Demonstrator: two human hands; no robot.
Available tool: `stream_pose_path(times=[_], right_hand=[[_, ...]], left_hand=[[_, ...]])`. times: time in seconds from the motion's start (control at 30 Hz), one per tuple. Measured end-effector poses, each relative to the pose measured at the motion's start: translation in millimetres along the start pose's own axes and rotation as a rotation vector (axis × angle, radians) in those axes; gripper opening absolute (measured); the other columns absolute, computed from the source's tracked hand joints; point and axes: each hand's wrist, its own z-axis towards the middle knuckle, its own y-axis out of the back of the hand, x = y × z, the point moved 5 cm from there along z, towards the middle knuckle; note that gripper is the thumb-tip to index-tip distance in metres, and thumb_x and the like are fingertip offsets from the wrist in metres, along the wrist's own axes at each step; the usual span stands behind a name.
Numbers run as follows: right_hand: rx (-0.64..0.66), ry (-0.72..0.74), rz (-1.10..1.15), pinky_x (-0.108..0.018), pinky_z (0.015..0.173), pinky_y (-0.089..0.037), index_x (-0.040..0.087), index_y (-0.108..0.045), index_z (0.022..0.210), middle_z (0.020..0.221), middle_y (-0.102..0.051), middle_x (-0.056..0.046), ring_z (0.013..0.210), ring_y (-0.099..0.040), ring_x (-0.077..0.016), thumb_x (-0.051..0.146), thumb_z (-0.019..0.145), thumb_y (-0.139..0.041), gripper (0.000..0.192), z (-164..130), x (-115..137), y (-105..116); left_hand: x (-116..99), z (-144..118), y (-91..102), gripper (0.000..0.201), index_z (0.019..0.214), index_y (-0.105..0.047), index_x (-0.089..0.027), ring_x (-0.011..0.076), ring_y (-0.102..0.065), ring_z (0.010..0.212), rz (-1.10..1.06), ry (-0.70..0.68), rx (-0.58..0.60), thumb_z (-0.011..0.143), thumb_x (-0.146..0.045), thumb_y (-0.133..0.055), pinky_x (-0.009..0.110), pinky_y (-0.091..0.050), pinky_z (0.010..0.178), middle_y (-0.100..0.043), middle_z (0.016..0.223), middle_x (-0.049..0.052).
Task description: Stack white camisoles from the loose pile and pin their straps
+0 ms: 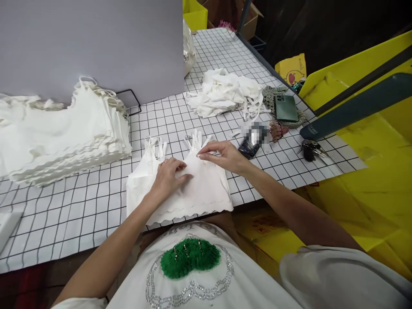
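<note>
A white camisole top (206, 189) lies flat at the table's front edge, its thin straps pointing away from me and its scalloped hem towards me. My left hand (169, 175) rests on the middle of the cloth, fingers bent and thumb spread apart from them. Near the base of the right-hand straps, my right hand (224, 155) pinches the camisole's upper edge between thumb and fingertips. Whether anything small is also in that pinch, I cannot tell. Several more white tops (74, 124) are stacked to the left.
Behind lies a loose heap of white garments (225, 92). On the right are a green phone (286, 108) on a knitted item, a dark packet (249, 146), a hair scrunchie (277, 130) and keys (313, 151). A grey panel (96, 43) stands at the back left; yellow bins (354, 81) flank the table.
</note>
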Motion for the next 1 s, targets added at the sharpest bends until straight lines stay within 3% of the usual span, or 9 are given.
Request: stream_pose_path(times=[0.17,0.33,0.47,0.63,0.77,0.9,1.0], right_hand=[[0.097,0.088,-0.163,-0.035,0.08,-0.042,0.021,-0.074,0.079,0.078,-0.069,-0.003,0.086,-0.056,-0.0196,0.027,0.082,-0.068,0.009,11.3,-6.3,-10.6],[0.254,0.168,-0.381,-0.04,0.087,-0.038,0.019,-0.068,0.079,0.081,-0.066,-0.004,0.093,-0.05,-0.0223,0.018,0.085,-0.06,0.01,26.3,-15.1,-27.0],[0.369,0.198,-0.505,-0.044,0.089,-0.033,0.018,-0.067,0.08,0.083,-0.063,-0.005,0.097,-0.048,-0.0239,0.018,0.087,-0.058,0.011,35.5,-21.6,-35.3],[0.452,0.186,-0.479,-0.05,0.095,-0.03,0.017,-0.066,0.084,0.087,-0.064,-0.005,0.101,-0.049,-0.0238,0.019,0.09,-0.056,0.012,35.5,-20.9,-38.2],[0.454,0.169,-0.428,-0.055,0.101,-0.024,0.017,-0.064,0.084,0.091,-0.067,-0.005,0.102,-0.052,-0.0232,0.017,0.09,-0.054,0.012,31.1,-17.3,-37.1],[0.478,0.187,-0.43,-0.053,0.099,-0.026,0.018,-0.064,0.085,0.09,-0.067,-0.006,0.103,-0.049,-0.0243,0.018,0.09,-0.053,0.012,27.2,-12.6,-36.5],[0.507,0.223,-0.456,-0.052,0.098,-0.028,0.018,-0.064,0.085,0.088,-0.065,-0.006,0.102,-0.047,-0.0244,0.019,0.091,-0.052,0.013,26.9,-10.0,-36.5]], left_hand=[[12.4,-1.4,-7.4,0.014,0.077,-0.067,-0.021,0.0245,-0.059,0.088,0.045,0.051,-0.007,0.073,-0.025,-0.081,0.045,-0.04,0.091,-0.067,0.084,0.003],[9.4,-4.1,-3.9,0.023,0.093,-0.067,-0.022,0.0212,-0.061,0.085,0.078,0.063,-0.007,0.075,-0.026,-0.081,0.044,-0.04,0.092,-0.065,0.083,-0.001],[8.0,-4.9,-3.9,0.017,0.081,-0.064,-0.02,0.0184,-0.061,0.08,0.035,0.049,-0.002,0.075,-0.021,-0.079,0.039,-0.043,0.086,-0.065,0.085,-0.001],[6.8,-5.8,-2.8,0.022,0.094,-0.068,-0.021,0.0183,-0.061,0.079,0.02,0.062,-0.007,0.075,-0.018,-0.079,0.037,-0.045,0.083,-0.063,0.08,-0.002],[5.0,-7.0,-2.7,0.013,0.082,-0.067,-0.02,0.0191,-0.063,0.082,0.026,0.059,0.015,0.075,-0.017,-0.078,0.036,-0.046,0.079,-0.065,0.088,0.001],[4.0,-8.8,-3.1,0.007,0.082,-0.071,-0.021,0.0198,-0.065,0.083,-0.067,0.016,-0.006,0.079,-0.023,-0.077,0.036,-0.046,0.081,-0.071,0.082,0.0],[5.0,-9.6,-3.9,0.004,0.08,-0.075,-0.023,0.018,-0.064,0.077,-0.144,-0.021,-0.029,0.082,-0.026,-0.075,0.033,-0.046,0.075,-0.068,0.074,0.0]])
